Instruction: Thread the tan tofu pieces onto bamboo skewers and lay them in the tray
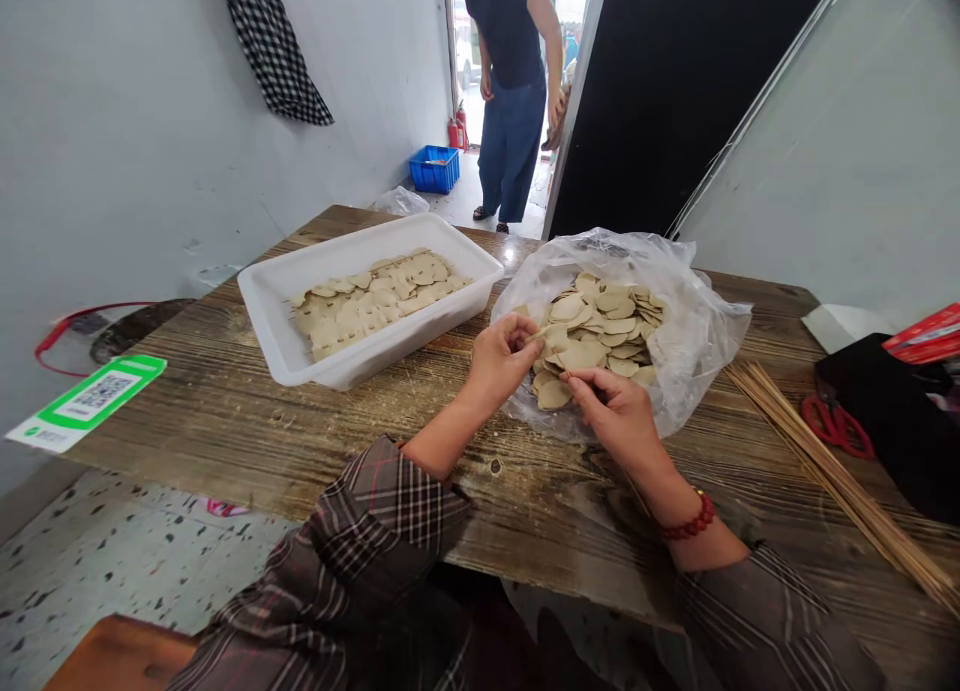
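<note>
My left hand (504, 359) is closed in a pinch at the edge of a thin beige slice (582, 355), above the mouth of a clear plastic bag (694, 326). Close beside it, my right hand (619, 411) pinches a thin wooden skewer (639, 493), whose lower length shows faintly under the wrist. The skewer's tip by the slice is hard to make out. Loose beige slices (626, 321) fill the bag in a heap. To the left stands a white plastic tray (409, 349) holding rows of similar slices (375, 306), overlapping and threaded on sticks.
A bundle of skewers (832, 481) lies at the right, near red-handled scissors (838, 426) and a black box (892, 411). A QR-code card (94, 399) is at the left table edge. Beyond the wooden table (420, 441), a person (514, 101) stands by the doorway near a blue crate (435, 171).
</note>
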`<state>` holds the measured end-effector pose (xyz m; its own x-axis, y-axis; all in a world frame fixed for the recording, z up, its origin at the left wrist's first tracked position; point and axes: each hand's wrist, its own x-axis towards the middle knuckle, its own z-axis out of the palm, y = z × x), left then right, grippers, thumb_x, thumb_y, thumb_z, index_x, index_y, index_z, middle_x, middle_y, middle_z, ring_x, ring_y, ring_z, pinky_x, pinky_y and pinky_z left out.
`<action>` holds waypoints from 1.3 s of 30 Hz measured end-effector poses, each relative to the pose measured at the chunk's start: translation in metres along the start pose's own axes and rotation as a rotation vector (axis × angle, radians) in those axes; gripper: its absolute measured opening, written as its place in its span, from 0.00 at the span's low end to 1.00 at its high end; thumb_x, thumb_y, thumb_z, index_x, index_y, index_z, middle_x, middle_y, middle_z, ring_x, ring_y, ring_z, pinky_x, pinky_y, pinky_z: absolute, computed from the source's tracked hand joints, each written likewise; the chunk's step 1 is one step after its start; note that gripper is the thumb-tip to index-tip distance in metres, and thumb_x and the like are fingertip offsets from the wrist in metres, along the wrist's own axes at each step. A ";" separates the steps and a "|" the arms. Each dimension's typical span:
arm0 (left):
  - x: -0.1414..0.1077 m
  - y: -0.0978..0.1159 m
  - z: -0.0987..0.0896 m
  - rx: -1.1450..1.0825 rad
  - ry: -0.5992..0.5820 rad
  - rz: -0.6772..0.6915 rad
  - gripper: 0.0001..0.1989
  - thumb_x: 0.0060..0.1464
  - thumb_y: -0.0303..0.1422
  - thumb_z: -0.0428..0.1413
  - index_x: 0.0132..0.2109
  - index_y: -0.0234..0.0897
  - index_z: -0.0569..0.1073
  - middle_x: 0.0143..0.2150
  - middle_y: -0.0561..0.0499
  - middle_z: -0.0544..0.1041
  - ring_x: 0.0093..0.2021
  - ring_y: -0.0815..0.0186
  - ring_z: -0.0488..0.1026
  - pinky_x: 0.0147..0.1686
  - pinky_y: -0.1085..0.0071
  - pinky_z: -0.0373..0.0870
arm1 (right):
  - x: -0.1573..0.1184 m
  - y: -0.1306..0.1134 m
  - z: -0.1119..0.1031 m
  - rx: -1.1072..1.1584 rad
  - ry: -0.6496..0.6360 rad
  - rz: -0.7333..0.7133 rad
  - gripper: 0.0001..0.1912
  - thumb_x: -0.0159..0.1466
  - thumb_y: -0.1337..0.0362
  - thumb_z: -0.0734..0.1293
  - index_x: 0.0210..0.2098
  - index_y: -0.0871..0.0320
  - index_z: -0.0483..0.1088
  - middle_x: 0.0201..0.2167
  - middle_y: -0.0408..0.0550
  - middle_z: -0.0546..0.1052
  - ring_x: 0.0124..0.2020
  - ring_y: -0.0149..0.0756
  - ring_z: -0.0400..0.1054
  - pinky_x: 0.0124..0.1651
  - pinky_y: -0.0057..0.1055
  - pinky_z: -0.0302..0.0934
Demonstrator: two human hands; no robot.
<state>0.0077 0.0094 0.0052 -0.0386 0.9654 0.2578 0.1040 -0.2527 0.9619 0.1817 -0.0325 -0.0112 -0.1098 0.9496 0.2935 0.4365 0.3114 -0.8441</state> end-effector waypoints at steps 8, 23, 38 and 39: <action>0.000 -0.001 0.002 0.031 -0.063 0.024 0.03 0.47 0.28 0.59 0.32 0.36 0.71 0.23 0.58 0.68 0.23 0.74 0.61 0.24 0.76 0.55 | 0.001 0.000 0.000 0.033 -0.001 0.034 0.15 0.63 0.57 0.65 0.35 0.60 0.79 0.25 0.46 0.76 0.24 0.32 0.66 0.24 0.26 0.56; -0.008 0.002 0.007 -0.378 -0.280 -0.261 0.18 0.47 0.46 0.65 0.30 0.32 0.75 0.25 0.54 0.71 0.27 0.73 0.66 0.30 0.76 0.64 | 0.003 -0.005 0.001 0.108 -0.007 0.047 0.15 0.63 0.55 0.65 0.32 0.59 0.77 0.18 0.41 0.71 0.17 0.28 0.61 0.22 0.26 0.54; -0.003 0.006 0.003 -0.386 -0.107 -0.194 0.19 0.45 0.47 0.65 0.26 0.33 0.75 0.25 0.54 0.70 0.26 0.74 0.62 0.27 0.77 0.61 | 0.000 -0.005 0.007 0.067 0.012 -0.027 0.13 0.64 0.59 0.64 0.36 0.59 0.79 0.28 0.48 0.79 0.29 0.36 0.71 0.25 0.27 0.59; -0.004 0.006 0.005 -0.377 -0.117 -0.201 0.20 0.46 0.47 0.64 0.26 0.33 0.75 0.25 0.54 0.70 0.26 0.74 0.62 0.27 0.76 0.61 | 0.000 -0.004 0.007 0.065 0.017 -0.023 0.13 0.64 0.59 0.64 0.36 0.59 0.79 0.27 0.48 0.79 0.29 0.36 0.71 0.25 0.27 0.59</action>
<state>0.0130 0.0043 0.0092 0.0944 0.9930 0.0713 -0.2647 -0.0440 0.9633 0.1738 -0.0333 -0.0105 -0.1041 0.9416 0.3204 0.3746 0.3355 -0.8644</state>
